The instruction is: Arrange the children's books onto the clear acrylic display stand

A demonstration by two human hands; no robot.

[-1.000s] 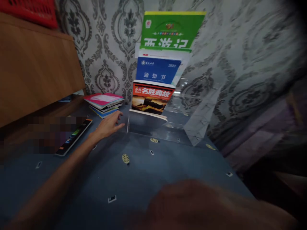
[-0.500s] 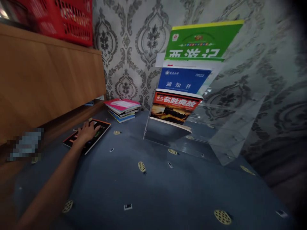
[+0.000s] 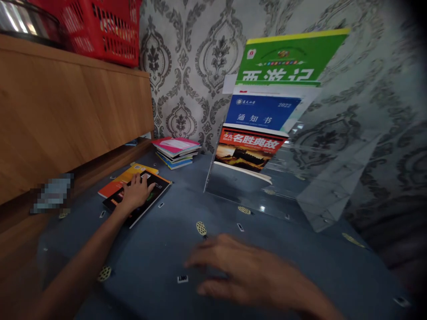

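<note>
My left hand [image 3: 137,193] lies with spread fingers on a black-covered book [image 3: 159,186] at the left of the table. Under that book, an orange and yellow book [image 3: 116,181] sticks out on its far-left side. In the foreground my right hand [image 3: 233,269] hovers over the tablecloth, blurred, its thumb and fingers apart and nothing in them. Ahead and to the right stands a clear tiered rack [image 3: 320,209]. It holds a green book [image 3: 290,55], a blue booklet [image 3: 260,111] and a red-topped book [image 3: 248,153], one above another.
A stack of books with a pink cover on top [image 3: 176,144] sits by the patterned wall [image 3: 216,49]. Along the left runs a wooden cabinet [image 3: 76,102] bearing a red basket [image 3: 115,35] and a shiny metal pot [image 3: 28,20]. The blue-grey tablecloth [image 3: 143,271] has pineapple prints.
The black book has slid right and nearer under my left hand, exposing the orange and yellow book beneath. My right hand has come into view. The whole view has shifted slightly.
</note>
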